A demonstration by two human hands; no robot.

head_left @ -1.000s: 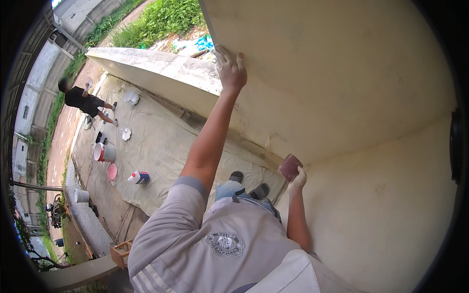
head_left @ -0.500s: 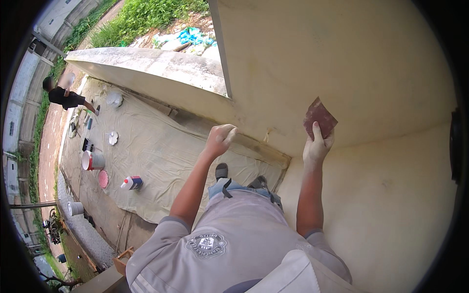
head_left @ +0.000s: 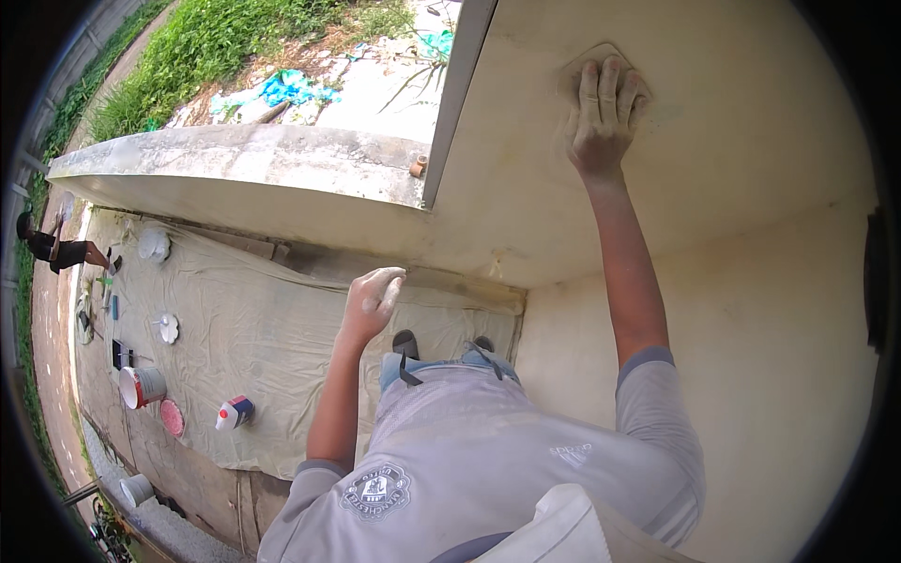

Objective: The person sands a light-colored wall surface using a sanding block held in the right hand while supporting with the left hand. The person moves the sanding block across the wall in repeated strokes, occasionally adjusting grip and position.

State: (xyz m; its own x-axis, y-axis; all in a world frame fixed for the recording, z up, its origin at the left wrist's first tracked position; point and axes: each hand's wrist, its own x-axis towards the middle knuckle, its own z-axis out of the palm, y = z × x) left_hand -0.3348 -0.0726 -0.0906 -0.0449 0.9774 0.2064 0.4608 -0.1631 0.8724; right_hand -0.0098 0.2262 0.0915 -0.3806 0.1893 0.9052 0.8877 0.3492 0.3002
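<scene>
My right hand (head_left: 603, 117) presses a sheet of sandpaper (head_left: 601, 54) flat against the cream wall (head_left: 732, 131), high up beside the window opening. Dust whitens the fingers, which cover most of the sheet; only its edges show around the fingertips. My left hand (head_left: 371, 302), also dusty, hangs in the air in front of my body. Its fingers are loosely bent with the thumb apart, and nothing is seen in it. It touches neither the wall nor the ledge.
A low wall with a ledge (head_left: 263, 155) runs left from the opening. A drop cloth (head_left: 253, 328) covers the floor under my sandals. On and around it are a bucket (head_left: 143, 387), a pink lid (head_left: 172, 418) and a jug (head_left: 235, 413). Another person (head_left: 56, 249) stands far left.
My right hand has gone up and put the sandpaper, held free in the air before, against the wall. The left hand has loosened its curl. The view has shifted.
</scene>
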